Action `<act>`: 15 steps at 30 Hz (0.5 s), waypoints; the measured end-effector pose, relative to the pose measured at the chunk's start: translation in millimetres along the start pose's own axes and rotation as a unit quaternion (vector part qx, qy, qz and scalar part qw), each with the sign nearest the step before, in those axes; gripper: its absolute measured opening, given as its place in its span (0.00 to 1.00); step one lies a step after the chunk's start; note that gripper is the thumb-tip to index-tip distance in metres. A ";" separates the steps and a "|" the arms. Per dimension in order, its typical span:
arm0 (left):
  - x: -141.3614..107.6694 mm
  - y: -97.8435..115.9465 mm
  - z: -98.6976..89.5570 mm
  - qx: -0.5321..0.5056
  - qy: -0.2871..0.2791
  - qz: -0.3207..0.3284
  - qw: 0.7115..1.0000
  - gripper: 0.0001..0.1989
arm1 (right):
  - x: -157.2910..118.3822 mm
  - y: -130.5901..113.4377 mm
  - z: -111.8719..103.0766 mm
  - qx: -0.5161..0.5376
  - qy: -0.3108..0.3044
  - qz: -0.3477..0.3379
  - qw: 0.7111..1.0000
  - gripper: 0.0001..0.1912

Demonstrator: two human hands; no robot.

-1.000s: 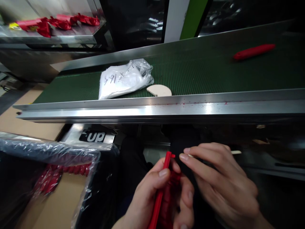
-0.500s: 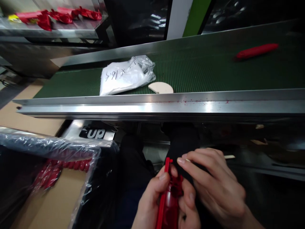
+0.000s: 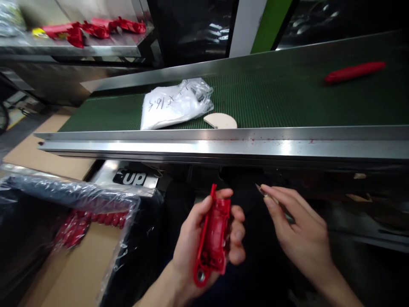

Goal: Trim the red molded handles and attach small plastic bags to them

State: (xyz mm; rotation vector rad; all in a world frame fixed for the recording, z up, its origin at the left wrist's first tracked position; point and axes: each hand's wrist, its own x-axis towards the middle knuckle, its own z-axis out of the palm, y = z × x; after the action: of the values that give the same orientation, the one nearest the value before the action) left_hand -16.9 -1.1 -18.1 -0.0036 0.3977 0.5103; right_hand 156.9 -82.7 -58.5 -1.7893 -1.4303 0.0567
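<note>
My left hand (image 3: 188, 243) is wrapped round a red plastic housing (image 3: 214, 232), its hollow inside facing up. A metal-lined round hole shows at the housing's near end. To the right, my right hand (image 3: 300, 230) pinches a small knife (image 3: 260, 189) with a pointed blade that sticks out past the fingertips towards the upper left. Most of the knife's handle is hidden by the fingers. Blade and housing are apart.
A green conveyor belt (image 3: 265, 96) with a metal rail (image 3: 191, 145) carries a white plastic bag (image 3: 172, 104), a beige disc piece (image 3: 222, 120) and a red part (image 3: 354, 72). At left stands a plastic-lined box (image 3: 128, 230) with red parts. More red pieces (image 3: 96, 30) lie on a shelf.
The red housing has been turned so its hollow side shows, and it has risen with my left hand. My right hand has drawn away to the right, and the blade now shows.
</note>
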 end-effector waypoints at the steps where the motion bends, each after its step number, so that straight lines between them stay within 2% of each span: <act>1: 5.0 4.4 7.0 0.012 -0.007 0.013 1.000 0.20 | -5.7 8.6 5.7 -0.007 -0.019 -0.003 1.000 0.15; 5: 26.3 17.9 26.3 0.049 -0.049 0.042 0.997 0.20 | -31.5 38.3 32.2 -0.035 -0.076 -0.057 0.995 0.16; 7: 35.0 21.9 32.7 0.054 -0.055 0.046 0.996 0.20 | -41.6 46.4 44.4 -0.056 -0.081 -0.078 0.992 0.17; 12: 54.8 30.1 57.1 0.112 -0.073 0.044 0.990 0.21 | -48.6 51.4 65.0 -0.105 -0.014 -0.104 0.989 0.20; 14: 68.6 36.4 74.9 0.189 -0.074 0.058 0.977 0.20 | -46.1 51.3 69.1 -0.118 0.014 -0.119 0.986 0.19; 15: 78.2 40.7 85.3 0.253 -0.073 0.083 0.961 0.19 | -44.4 51.2 70.8 -0.125 0.026 -0.128 0.983 0.19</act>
State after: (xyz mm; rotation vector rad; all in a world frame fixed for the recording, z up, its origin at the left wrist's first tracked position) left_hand 57.6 80.3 35.4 0.5622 0.3768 0.5581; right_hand 146.3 -80.4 -155.9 -1.7715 -1.6770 -0.3141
